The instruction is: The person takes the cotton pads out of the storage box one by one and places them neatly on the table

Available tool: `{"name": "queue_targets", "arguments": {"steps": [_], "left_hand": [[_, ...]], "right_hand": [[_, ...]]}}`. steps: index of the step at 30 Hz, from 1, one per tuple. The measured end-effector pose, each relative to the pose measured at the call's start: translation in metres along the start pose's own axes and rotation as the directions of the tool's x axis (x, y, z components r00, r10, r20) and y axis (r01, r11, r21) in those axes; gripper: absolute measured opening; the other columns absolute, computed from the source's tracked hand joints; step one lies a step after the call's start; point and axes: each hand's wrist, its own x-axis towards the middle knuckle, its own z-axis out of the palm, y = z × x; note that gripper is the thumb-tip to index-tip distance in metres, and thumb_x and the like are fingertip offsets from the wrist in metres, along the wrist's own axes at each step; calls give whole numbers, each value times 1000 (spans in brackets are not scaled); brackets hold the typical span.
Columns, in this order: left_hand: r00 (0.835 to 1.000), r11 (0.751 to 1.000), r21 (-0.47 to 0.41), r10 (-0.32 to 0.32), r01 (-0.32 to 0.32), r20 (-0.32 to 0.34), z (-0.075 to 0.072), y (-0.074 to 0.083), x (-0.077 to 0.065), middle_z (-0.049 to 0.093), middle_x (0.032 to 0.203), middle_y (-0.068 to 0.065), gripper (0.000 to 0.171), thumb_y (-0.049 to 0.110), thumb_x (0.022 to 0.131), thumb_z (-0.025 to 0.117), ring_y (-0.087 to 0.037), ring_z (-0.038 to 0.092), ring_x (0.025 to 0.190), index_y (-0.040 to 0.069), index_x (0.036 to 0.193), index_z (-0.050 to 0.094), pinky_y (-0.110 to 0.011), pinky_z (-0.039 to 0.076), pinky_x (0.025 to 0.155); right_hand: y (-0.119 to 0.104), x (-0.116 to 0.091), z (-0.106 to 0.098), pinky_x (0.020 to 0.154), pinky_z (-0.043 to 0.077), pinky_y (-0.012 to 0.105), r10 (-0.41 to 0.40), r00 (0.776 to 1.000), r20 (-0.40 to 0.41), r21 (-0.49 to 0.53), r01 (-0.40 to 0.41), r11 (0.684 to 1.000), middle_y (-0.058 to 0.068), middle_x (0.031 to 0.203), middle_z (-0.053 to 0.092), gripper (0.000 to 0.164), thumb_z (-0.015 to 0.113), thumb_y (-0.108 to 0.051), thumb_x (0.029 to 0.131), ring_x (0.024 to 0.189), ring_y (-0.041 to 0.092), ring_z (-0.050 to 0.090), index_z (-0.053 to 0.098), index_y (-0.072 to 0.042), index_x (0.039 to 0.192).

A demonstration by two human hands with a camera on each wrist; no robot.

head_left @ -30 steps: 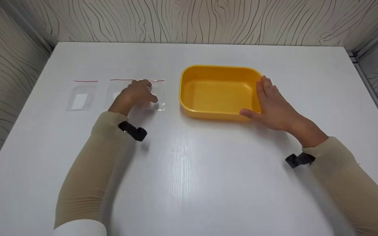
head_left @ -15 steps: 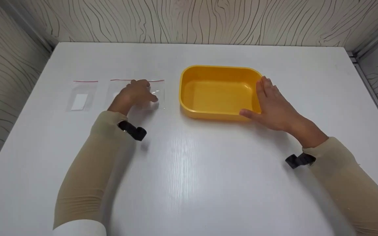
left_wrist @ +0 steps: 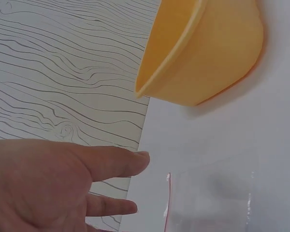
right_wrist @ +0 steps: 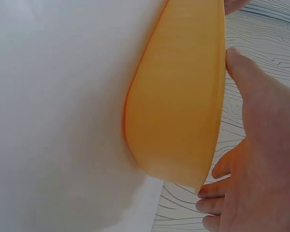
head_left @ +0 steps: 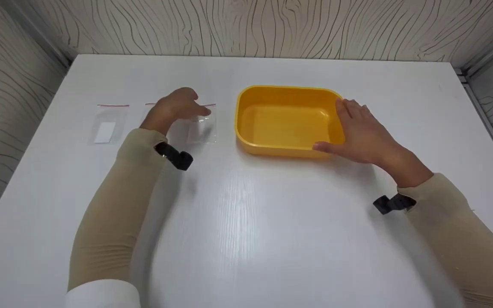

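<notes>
My left hand (head_left: 174, 108) hovers over the back part of a clear zip bag (head_left: 203, 130) with a red seal line, thumb extended and nothing held. In the left wrist view, the thumb and a finger stand apart, away from the bag's red edge. Another clear bag (head_left: 147, 110) is mostly hidden behind this hand and wrist. Further left lies a third zip bag (head_left: 120, 117) with a white slip (head_left: 105, 132) in or on it. My right hand (head_left: 364, 134) is at the right end of a yellow rectangular bin (head_left: 285, 151), its thumb over the front rim and fingers by the right rim.
The white table (head_left: 246, 239) carries the bags and the bin. Behind it stands a wood-patterned panel (head_left: 263, 28), with similar panels at both sides. A black wrist camera (head_left: 182, 160) sticks out from the left sleeve and another (head_left: 387, 204) from the right.
My left hand has lifted off the bags and moved back a little, uncovering more of the right-hand bag. The right hand has shifted slightly at the bin's end; the bin stays in place.
</notes>
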Motion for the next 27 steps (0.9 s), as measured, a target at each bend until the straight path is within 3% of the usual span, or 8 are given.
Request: {"name": "queue_targets", "arguments": {"steps": [5, 9, 12, 16, 20, 27], "left_hand": [[1000, 1000, 7, -25, 25, 7, -15, 16, -4, 34, 161, -17, 70, 37, 103, 55, -34, 33, 147, 2, 158, 30, -53, 30, 119], [1000, 999, 43, -8, 8, -1, -30, 31, -6, 32, 162, -15, 70, 38, 104, 52, -34, 33, 147, 3, 159, 28, -52, 32, 118], [997, 998, 52, 41, -37, -68, -39, 39, -8, 31, 163, -15, 69, 38, 105, 52, -34, 34, 147, 5, 159, 28, -52, 32, 118], [977, 993, 59, 112, -103, -180, -49, 46, -8, 33, 162, -14, 65, 36, 105, 52, -33, 37, 146, 6, 159, 31, -50, 35, 117], [956, 990, 58, 137, -126, -259, -62, 52, -10, 34, 162, -12, 63, 34, 106, 50, -31, 39, 145, 8, 159, 30, -46, 36, 117], [921, 991, 73, 134, -115, -366, -78, 61, -10, 25, 167, -6, 62, 36, 108, 44, -27, 32, 149, 15, 163, 23, -45, 28, 121]], "right_hand": [[0, 7, -15, 120, 18, 62, 63, 997, -36, 29, -62, 998, 32, 157, 32, 117, 56, -77, 88, 144, 49, 29, 10, 3, 161], [8, 16, -35, 115, 25, 66, 140, 984, -113, 80, -132, 988, 31, 156, 34, 97, 52, -65, 97, 143, 50, 32, 19, 0, 161], [17, 21, -50, 117, 25, 64, 179, 964, -196, 131, -155, 979, 28, 159, 33, 83, 52, -54, 102, 146, 48, 30, 25, -1, 160], [29, 25, -72, 119, 25, 60, 225, 932, -286, 176, -180, 968, 26, 159, 34, 72, 49, -46, 105, 146, 45, 30, 30, -1, 158], [37, 28, -93, 120, 23, 58, 265, 904, -335, 189, -211, 959, 26, 161, 30, 69, 46, -44, 106, 148, 45, 27, 30, -2, 158], [43, 39, -118, 123, 17, 55, 236, 888, -394, 139, -196, 971, 25, 162, 27, 63, 42, -37, 106, 149, 43, 24, 31, -1, 157]]}}
